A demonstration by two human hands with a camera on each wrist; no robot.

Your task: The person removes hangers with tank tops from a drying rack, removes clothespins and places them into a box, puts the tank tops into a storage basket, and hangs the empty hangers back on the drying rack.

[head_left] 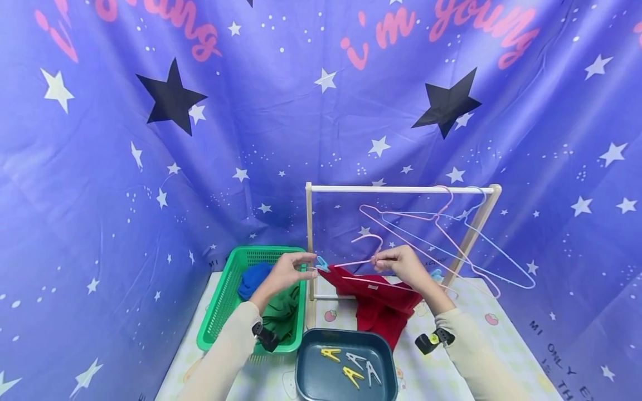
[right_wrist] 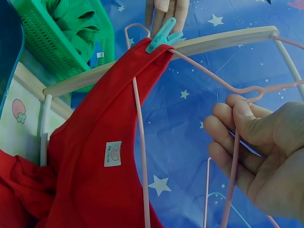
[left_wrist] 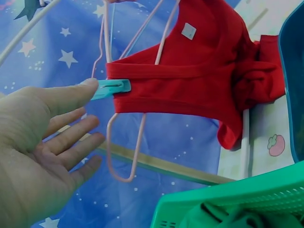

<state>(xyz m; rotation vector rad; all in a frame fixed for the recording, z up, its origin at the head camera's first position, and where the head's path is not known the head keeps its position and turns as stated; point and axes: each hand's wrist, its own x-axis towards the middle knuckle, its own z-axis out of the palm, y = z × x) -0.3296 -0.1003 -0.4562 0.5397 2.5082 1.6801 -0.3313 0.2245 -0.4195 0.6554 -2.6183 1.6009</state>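
Observation:
My right hand (head_left: 398,264) pinches a pink hanger (right_wrist: 197,69) near the base of its hook. From the hanger droops a red sleeveless top (left_wrist: 171,88) with a small white label (right_wrist: 113,154). A light-blue clothespin (left_wrist: 111,88) clamps one shoulder strap to the hanger's left end. Beside that clothespin is my left hand (head_left: 288,273), thumb tip at its outer end, the other fingers spread and gripping nothing. Another light-blue clothespin (head_left: 437,275) shows at the garment's right side, partly hidden by my right wrist.
Behind my hands stands a rack with a white rail (head_left: 371,189), holding a pink hanger (head_left: 401,231) and a blue hanger (head_left: 506,259) at its right. A green basket (head_left: 213,317) with blue and green clothes sits left. A dark tray (head_left: 306,367) in front holds yellow and grey clothespins.

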